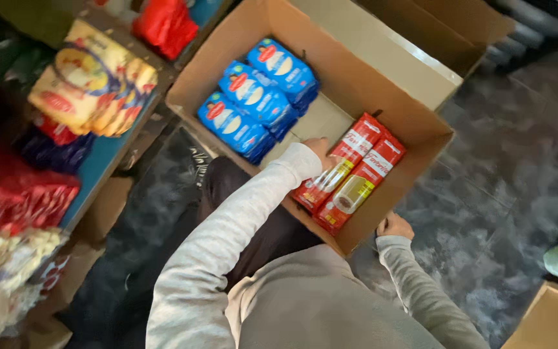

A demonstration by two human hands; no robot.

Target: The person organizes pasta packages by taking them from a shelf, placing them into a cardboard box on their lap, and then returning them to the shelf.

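Dark, mottled grey floor (505,187) fills the right half of the head view, and on it, at centre frame, sits an open brown cardboard box (356,84) with its flaps folded outward. Inside, toward the upper left of the box, three soft blue plastic food packets (256,97) lie overlapping in a row; at the lower right lie two long red plastic packets with clear windows (350,174), side by side against the box wall. The left hand (321,148), in a pale grey sleeve, reaches into the box and rests on the upper end of the nearer red packet, fingers hidden behind it, so I cannot tell how far it is closed. The right hand (394,226) curls over the outside of the box's lower right corner, apparently gripping the cardboard edge. The red packets look light, fairly stiff along their length and slick, probably brittle inside, so a hold around the middle would seem safer than at an end. Bare cardboard between the blue and red packets leaves some open room; the box walls close in tightly on the red ones. At the left of the frame a blue shelf (101,161) carries yellow bagged goods (92,81) and red bags (24,200), near the box's left corner. Another brown carton corner (550,320) shows at lower right.
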